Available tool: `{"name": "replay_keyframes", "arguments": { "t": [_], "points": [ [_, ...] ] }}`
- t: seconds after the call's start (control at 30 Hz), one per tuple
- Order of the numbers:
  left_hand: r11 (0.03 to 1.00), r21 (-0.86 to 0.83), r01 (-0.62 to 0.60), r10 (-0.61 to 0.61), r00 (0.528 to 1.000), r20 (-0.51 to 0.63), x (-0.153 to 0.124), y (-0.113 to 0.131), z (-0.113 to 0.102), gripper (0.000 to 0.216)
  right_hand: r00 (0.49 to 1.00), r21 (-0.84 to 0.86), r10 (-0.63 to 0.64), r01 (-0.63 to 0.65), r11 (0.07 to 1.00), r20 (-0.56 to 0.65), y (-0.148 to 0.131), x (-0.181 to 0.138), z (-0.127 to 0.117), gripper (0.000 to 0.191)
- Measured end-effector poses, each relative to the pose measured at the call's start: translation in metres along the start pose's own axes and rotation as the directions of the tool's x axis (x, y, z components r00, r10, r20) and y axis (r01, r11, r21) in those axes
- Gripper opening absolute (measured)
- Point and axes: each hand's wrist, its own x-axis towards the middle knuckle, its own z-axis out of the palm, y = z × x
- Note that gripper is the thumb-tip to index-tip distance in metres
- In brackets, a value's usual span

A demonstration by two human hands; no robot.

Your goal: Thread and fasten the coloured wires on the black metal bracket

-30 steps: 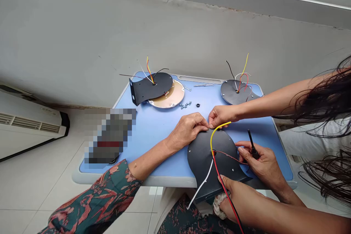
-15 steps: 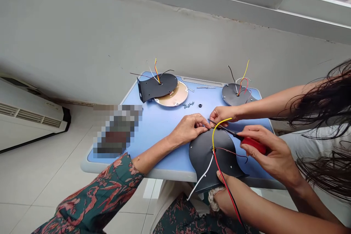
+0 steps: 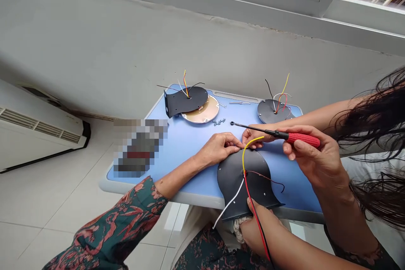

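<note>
My left hand [image 3: 220, 147] is closed at the far edge of a black metal plate [image 3: 253, 190], fingertips pinched on its rim. My right hand [image 3: 316, 147] grips the red handle of a screwdriver [image 3: 302, 138]. Its dark shaft points left across the table, and the tip meets a small black ring [image 3: 232, 123]; whether it is inside the ring I cannot tell. From the plate's central hole come a yellow wire [image 3: 244, 154], white, red, black and thin brown wires. A co-worker's hand [image 3: 253, 133] touches the far rim beside mine; their other hand [image 3: 252, 206] holds the near edge.
Several small screws [image 3: 219, 122] lie on the blue table [image 3: 186, 147]. Another black plate with wires [image 3: 186, 100] rests on a round disc [image 3: 205, 112]. A third wired plate [image 3: 274, 112] sits at back right. Metal pins [image 3: 239, 102] lie behind. A blurred-out object [image 3: 139, 149] is at left.
My right hand has drawn the screwdriver back from the plate's rim and swung its tip up to the black ring. My left hand and the co-worker's hands stay at the plate.
</note>
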Motion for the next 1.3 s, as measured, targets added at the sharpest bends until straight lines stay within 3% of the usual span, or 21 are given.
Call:
{"name": "replay_keyframes", "arguments": {
  "t": [0.17,0.33,0.5,0.67,1.1,1.2,1.3],
  "points": [
    [1.0,0.022,-0.011,0.011,1.0,-0.003,0.0,0.001,-0.002,0.02,0.968,-0.333,-0.176,0.108,0.937,-0.181,-0.001,-0.009,0.013,0.02],
    [1.0,0.014,-0.024,0.024,1.0,-0.004,-0.001,0.0,-0.002,0.02,0.935,-0.628,-0.343,0.213,0.749,-0.092,0.009,-0.007,0.019,0.026],
    [0.999,0.024,-0.027,0.028,1.0,-0.01,-0.001,-0.001,-0.001,0.017,0.874,-0.759,-0.485,0.321,0.566,0.008,0.012,0.003,0.025,0.024],
    [0.999,0.031,-0.029,0.029,1.0,-0.008,0.0,0.0,-0.001,0.019,0.85,-0.802,-0.521,0.365,0.472,0.08,0.008,0.008,0.034,0.018],
    [0.999,0.002,-0.034,0.034,0.999,-0.001,-0.001,-0.002,-0.002,0.016,0.851,-0.781,-0.506,0.41,0.472,0.141,0.001,0.012,0.036,0.016],
    [1.0,0.008,-0.026,0.026,1.0,-0.002,-0.001,-0.002,-0.002,0.016,0.847,-0.768,-0.475,0.464,0.441,0.239,-0.005,0.018,0.037,0.018],
    [1.0,0.014,-0.026,0.026,1.0,0.001,-0.001,-0.001,-0.003,0.017,0.808,-0.711,-0.432,0.571,0.411,0.4,-0.013,0.027,0.038,0.022]
  ]
}}
